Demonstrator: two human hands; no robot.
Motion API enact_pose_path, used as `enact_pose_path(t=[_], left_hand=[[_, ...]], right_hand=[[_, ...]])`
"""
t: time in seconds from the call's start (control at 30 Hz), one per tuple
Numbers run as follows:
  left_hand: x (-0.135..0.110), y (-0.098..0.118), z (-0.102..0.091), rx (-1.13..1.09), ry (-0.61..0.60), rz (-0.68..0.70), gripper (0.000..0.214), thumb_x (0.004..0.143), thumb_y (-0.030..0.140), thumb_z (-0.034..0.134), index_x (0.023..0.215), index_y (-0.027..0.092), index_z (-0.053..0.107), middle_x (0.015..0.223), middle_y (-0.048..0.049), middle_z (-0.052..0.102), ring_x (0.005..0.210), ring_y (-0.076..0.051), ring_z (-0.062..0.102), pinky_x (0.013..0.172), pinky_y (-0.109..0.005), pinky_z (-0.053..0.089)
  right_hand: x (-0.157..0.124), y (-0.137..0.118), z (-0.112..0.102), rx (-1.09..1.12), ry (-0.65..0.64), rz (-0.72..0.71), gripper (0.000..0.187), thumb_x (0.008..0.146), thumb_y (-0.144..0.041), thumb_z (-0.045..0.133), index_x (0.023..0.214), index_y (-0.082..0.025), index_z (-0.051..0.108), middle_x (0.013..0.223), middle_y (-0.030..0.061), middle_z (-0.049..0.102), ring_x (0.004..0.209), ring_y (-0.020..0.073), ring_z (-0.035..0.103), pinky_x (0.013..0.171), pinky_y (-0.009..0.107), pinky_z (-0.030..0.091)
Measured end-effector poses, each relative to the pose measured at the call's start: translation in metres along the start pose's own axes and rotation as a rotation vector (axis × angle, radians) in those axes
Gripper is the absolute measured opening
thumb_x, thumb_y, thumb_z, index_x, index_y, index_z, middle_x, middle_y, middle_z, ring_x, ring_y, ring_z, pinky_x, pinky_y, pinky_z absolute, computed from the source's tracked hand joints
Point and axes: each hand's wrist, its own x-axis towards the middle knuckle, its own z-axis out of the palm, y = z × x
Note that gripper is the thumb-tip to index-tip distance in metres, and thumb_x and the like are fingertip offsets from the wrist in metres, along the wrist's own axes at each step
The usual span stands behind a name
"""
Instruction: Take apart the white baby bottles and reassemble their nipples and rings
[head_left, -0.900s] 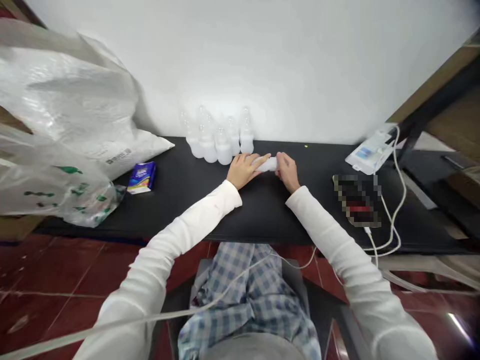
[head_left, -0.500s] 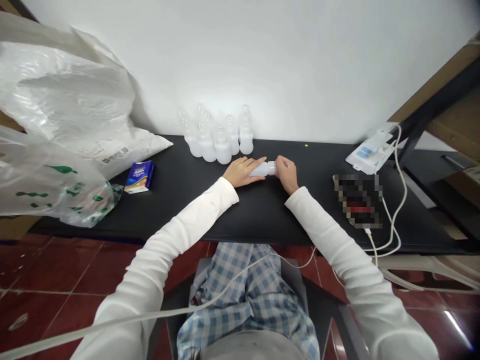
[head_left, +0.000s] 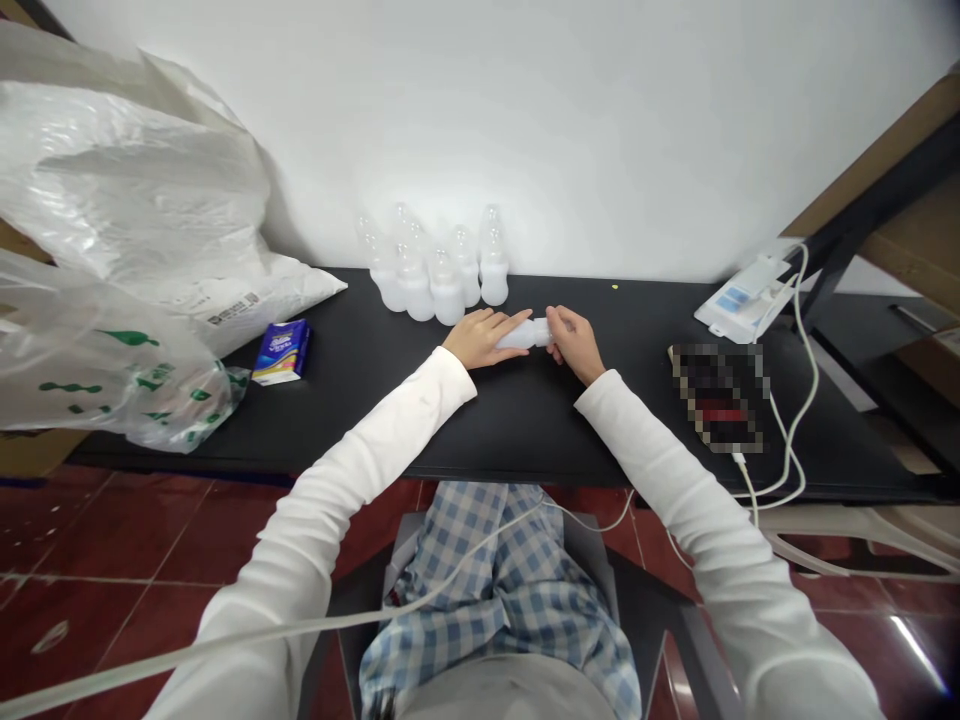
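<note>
Gripping a white plastic bottle (head_left: 516, 335) sideways at the middle of the black bench (head_left: 525, 420), clamping its body in the fingers of the left hand (head_left: 472, 338) and pinching its right end in the fingers of the right hand (head_left: 576, 342)! Working just in front of clustered clear-topped bottles (head_left: 448, 300), with a blue tissue pack (head_left: 281, 352) well off left.

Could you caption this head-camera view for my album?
Left hand and right hand hold a white bottle at a black table, more bottles standing behind.
</note>
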Motion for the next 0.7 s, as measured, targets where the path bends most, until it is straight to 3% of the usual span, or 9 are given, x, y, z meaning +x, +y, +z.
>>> enact_pose_path(t=[0.1, 0.17, 0.27, 0.37, 0.5, 0.6, 0.7], left_hand=[[-0.002, -0.005, -0.001, -0.051, -0.038, -0.043, 0.074, 0.088, 0.069, 0.057, 0.144, 0.02, 0.056, 0.101, -0.012, 0.076, 0.09, -0.025, 0.071, 0.082, -0.036, 0.053], [-0.004, -0.009, -0.002, -0.079, -0.068, -0.079, 0.074, 0.087, 0.068, 0.06, 0.143, 0.02, 0.057, 0.11, -0.0119, 0.076, 0.095, -0.024, 0.072, 0.083, -0.035, 0.054], [-0.005, -0.013, -0.004, -0.095, -0.113, -0.104, 0.071, 0.086, 0.066, 0.063, 0.141, 0.021, 0.059, 0.12, -0.0114, 0.074, 0.101, -0.026, 0.073, 0.085, -0.035, 0.055], [-0.003, -0.01, -0.005, -0.073, -0.128, -0.11, 0.07, 0.086, 0.065, 0.064, 0.141, 0.022, 0.058, 0.118, -0.0111, 0.075, 0.099, -0.026, 0.073, 0.083, -0.035, 0.056], [-0.001, -0.004, -0.005, -0.052, -0.111, -0.131, 0.067, 0.085, 0.064, 0.065, 0.139, 0.023, 0.06, 0.118, -0.01, 0.075, 0.099, -0.026, 0.073, 0.081, -0.034, 0.055], [-0.002, -0.001, -0.007, -0.045, -0.102, -0.155, 0.066, 0.085, 0.064, 0.065, 0.137, 0.023, 0.062, 0.118, -0.0096, 0.075, 0.099, -0.026, 0.073, 0.079, -0.034, 0.055], [-0.003, -0.001, -0.009, -0.047, -0.081, -0.165, 0.065, 0.086, 0.064, 0.064, 0.136, 0.024, 0.063, 0.117, -0.0094, 0.076, 0.099, -0.026, 0.073, 0.074, -0.033, 0.054]], right_hand=[[0.002, 0.001, -0.008, -0.069, -0.081, -0.122, 0.043, 0.086, -0.067, 0.059, 0.083, -0.024, 0.059, 0.057, -0.0044, 0.057, 0.046, 0.0115, 0.051, 0.048, 0.026, 0.044], [0.004, 0.002, -0.015, -0.133, -0.152, -0.252, 0.037, 0.084, -0.059, 0.067, 0.096, -0.024, 0.062, 0.077, -0.0008, 0.067, 0.064, 0.015, 0.062, 0.064, 0.03, 0.051], [0.008, 0.006, -0.023, -0.209, -0.247, -0.464, 0.029, 0.082, -0.042, 0.072, 0.102, -0.023, 0.061, 0.107, 0.0055, 0.068, 0.095, 0.0219, 0.065, 0.084, 0.036, 0.052], [0.009, 0.01, -0.021, -0.365, -0.251, -0.637, 0.014, 0.085, -0.021, 0.062, 0.098, -0.022, 0.057, 0.114, 0.0091, 0.063, 0.106, 0.0247, 0.059, 0.092, 0.041, 0.049], [0.008, 0.017, -0.014, -0.629, -0.163, -0.732, 0.026, 0.085, -0.004, 0.04, 0.101, -0.02, 0.054, 0.114, 0.0133, 0.057, 0.102, 0.0254, 0.054, 0.092, 0.045, 0.047], [0.009, 0.02, -0.016, -0.663, -0.158, -0.769, 0.029, 0.087, -0.011, 0.047, 0.115, -0.018, 0.052, 0.118, 0.0163, 0.055, 0.109, 0.0289, 0.052, 0.096, 0.049, 0.046], [0.011, 0.018, -0.026, -0.615, -0.181, -0.712, 0.058, 0.083, -0.035, 0.068, 0.133, -0.016, 0.044, 0.13, 0.0184, 0.051, 0.122, 0.0322, 0.049, 0.102, 0.05, 0.046]])
